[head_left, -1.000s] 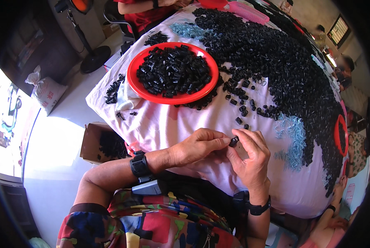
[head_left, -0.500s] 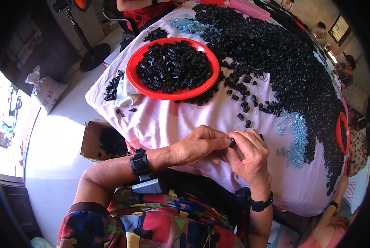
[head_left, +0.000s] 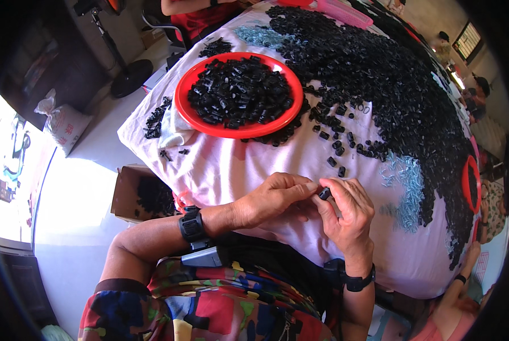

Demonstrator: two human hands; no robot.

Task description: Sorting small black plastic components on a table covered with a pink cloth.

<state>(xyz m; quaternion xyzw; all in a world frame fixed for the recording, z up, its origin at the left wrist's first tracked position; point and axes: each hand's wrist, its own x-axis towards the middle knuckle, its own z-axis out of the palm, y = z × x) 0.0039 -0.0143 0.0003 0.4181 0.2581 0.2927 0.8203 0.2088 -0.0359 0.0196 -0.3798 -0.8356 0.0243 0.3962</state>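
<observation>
Two hands meet over the near edge of the pink cloth-covered table, pinching one small black plastic part between them. Left hand is curled, fingertips closed on the part from its left; right hand is curled too, thumb and forefinger closed on the same part. Part too small to tell its long axis or which way it points.

White sack with red print sits on the floor far left; print too blurred to tell more. Open brown cardboard box on the floor below the table edge, dark parts inside. Round red plate beyond the hands, heaped with black parts. Second red plate at the right edge, contents hidden. Big loose heap of black parts covers the table's far and right side.
</observation>
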